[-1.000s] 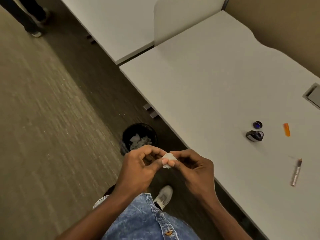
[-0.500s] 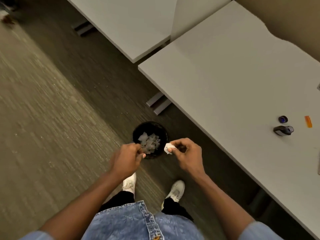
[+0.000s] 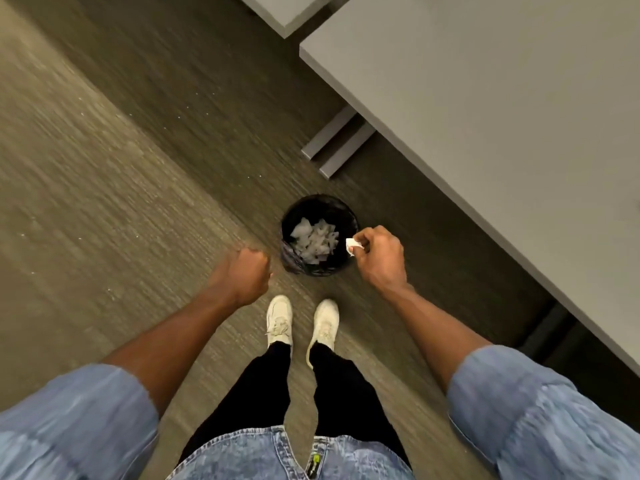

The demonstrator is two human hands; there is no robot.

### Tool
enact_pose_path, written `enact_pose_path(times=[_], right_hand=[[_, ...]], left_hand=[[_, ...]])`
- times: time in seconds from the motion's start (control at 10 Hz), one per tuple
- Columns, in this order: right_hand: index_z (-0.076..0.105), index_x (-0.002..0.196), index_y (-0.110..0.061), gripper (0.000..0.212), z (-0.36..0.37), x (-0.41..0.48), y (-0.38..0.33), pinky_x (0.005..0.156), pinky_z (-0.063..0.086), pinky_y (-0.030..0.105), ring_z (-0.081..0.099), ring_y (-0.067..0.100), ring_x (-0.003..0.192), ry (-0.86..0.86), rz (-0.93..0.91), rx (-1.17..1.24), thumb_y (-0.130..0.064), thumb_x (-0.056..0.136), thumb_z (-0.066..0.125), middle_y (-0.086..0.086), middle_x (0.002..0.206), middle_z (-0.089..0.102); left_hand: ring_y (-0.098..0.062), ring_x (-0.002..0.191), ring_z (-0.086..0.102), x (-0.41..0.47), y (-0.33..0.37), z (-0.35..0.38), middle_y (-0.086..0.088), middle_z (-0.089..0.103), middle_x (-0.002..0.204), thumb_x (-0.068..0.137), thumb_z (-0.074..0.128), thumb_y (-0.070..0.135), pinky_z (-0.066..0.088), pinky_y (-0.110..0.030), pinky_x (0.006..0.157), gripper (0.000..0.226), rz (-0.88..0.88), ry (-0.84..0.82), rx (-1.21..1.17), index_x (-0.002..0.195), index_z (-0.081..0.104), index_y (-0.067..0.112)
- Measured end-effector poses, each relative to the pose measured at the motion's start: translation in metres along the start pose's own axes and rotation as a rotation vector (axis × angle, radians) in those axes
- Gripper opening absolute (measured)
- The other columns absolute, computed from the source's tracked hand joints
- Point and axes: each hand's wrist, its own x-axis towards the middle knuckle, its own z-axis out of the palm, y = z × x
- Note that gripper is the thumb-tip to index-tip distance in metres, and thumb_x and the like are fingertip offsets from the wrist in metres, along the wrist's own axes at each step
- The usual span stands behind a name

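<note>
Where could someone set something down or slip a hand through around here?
The grey desk top shows bare, right of the bin. The carpet lies open left of the left hand. It is crowded around the bin: crumpled paper lies inside, the right hand pinches a paper wad by its rim, and the shoes stand near.

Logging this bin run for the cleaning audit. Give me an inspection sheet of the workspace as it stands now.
Surface: grey-brown carpet floor; grey desk at upper right.
Job's things: small white paper wad held beside the right rim of the black bin, which holds crumpled white paper.
Clutter: nothing seen.
Hands: right hand pinches the paper wad; left hand curled in a fist, nothing visible in it.
Cables: nothing seen.
Surroundings: desk feet beyond the bin; the person's white shoes just short of it.
</note>
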Motion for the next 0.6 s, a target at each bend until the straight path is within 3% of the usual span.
enact_pose_path(times=[0.3, 0.6], right_hand=[[0.073, 0.119, -0.02, 0.025, 0.082, 0.071, 0.018, 0.09, 0.06, 0.047, 0.072, 0.035, 0.108, -0.06, 0.012, -0.167, -0.031, 0.097, 0.071, 0.01, 0.123, 0.072], [0.052, 0.145, -0.018, 0.043, 0.149, 0.094, 0.048, 0.09, 0.056, 0.051, 0.067, 0.045, 0.119, -0.193, 0.062, -0.133, -0.034, 0.106, 0.055, 0.022, 0.14, 0.061]], left_hand=[[-0.041, 0.106, 0.071, 0.057, 0.001, 0.081, -0.016, 0.075, 0.116, 0.102, 0.059, 0.043, 0.059, -0.042, 0.084, 0.034, 0.004, -0.1, -0.073, 0.114, 0.072, 0.016], [-0.039, 0.102, 0.071, 0.118, -0.002, 0.128, -0.015, 0.075, 0.108, 0.102, 0.059, 0.034, 0.06, -0.045, 0.083, 0.026, 0.055, -0.13, -0.08, 0.106, 0.072, 0.012]])
